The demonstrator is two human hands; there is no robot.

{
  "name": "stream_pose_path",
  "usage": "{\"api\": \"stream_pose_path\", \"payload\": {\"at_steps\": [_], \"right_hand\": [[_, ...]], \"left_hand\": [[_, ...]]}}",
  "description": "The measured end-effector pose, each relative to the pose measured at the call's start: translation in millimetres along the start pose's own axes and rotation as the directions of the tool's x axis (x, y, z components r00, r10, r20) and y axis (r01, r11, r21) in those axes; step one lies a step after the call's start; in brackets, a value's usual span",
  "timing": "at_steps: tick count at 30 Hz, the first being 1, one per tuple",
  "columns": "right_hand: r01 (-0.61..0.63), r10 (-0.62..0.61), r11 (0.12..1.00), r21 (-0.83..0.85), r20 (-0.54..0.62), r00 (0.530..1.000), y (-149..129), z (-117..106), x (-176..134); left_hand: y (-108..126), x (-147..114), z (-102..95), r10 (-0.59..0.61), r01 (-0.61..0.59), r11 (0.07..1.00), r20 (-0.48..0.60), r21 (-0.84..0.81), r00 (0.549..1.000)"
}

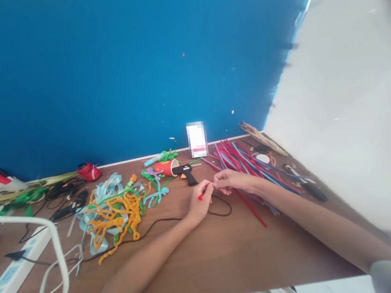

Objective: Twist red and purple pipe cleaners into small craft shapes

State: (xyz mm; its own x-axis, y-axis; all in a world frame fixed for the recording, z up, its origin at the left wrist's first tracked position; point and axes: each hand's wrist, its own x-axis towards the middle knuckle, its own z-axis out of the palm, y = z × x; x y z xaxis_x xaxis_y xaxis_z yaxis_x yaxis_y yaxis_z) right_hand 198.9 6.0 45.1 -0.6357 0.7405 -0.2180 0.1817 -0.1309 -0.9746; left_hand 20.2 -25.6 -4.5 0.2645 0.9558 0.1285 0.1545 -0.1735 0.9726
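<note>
**Pinched between our left hand (197, 206) and right hand (234, 179), a red stem (201, 196) was only partly worked**

In the lower left of the frame, a heap of orange stems (128, 204) lay bent and looped over pale blue ribbon (101, 246); we took these for pieces already shaped. Nearer the centre, blue and green twisted pieces (161, 192) also looked bent to form, close to a tipped red cup (164, 169) and a black glue gun (184, 169). Just below the frame's centre, the red stem was the one piece in our grip, and we judged its shaping begun but not complete. Right of centre, a spread of red, purple and blue stems (231, 154) lay mostly straight, so plenty seemed left unworked.

The red stem itself looked thin and bright. Its left end showed against our left hand as a small, thicker tuft, perhaps curled, though too small to tell. Farther right, a narrow stretch appeared where the fingertips of both hands pressed together on it; our fingers hid the rest.
</note>
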Motion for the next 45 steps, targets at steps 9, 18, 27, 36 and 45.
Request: {"api": "stream_pose_path", "payload": {"at_steps": [9,18,27,36,45], "right_hand": [[0.123,-0.106,0.946,-0.301,0.071,0.992,-6,-4,-5],[0.15,-0.173,0.813,-0.563,0.012,0.985,-7,-2,-6],[0.097,-0.224,0.808,-0.58,-0.151,0.963,-9,-1,-4],[0.121,-0.208,0.867,-0.484,-0.131,0.969,-20,14,-6],[0.173,-0.356,0.693,-0.699,-0.123,0.927,-70,29,-19]], "left_hand": [[0,-3,-0.3,0.046,-0.046,0.999,0.079,-0.002,0.996],[3,-2,0.0,0.027,-0.028,1.0,0.043,0.011,0.999],[-3,2,1.5,-0.013,0.011,0.995,-0.017,-0.102,1.0],[7,-5,1.4,0.02,-0.027,0.996,-0.086,-0.082,0.996],[40,-15,-2.2,0.043,-0.073,0.981,-0.168,-0.177,0.985]]}}
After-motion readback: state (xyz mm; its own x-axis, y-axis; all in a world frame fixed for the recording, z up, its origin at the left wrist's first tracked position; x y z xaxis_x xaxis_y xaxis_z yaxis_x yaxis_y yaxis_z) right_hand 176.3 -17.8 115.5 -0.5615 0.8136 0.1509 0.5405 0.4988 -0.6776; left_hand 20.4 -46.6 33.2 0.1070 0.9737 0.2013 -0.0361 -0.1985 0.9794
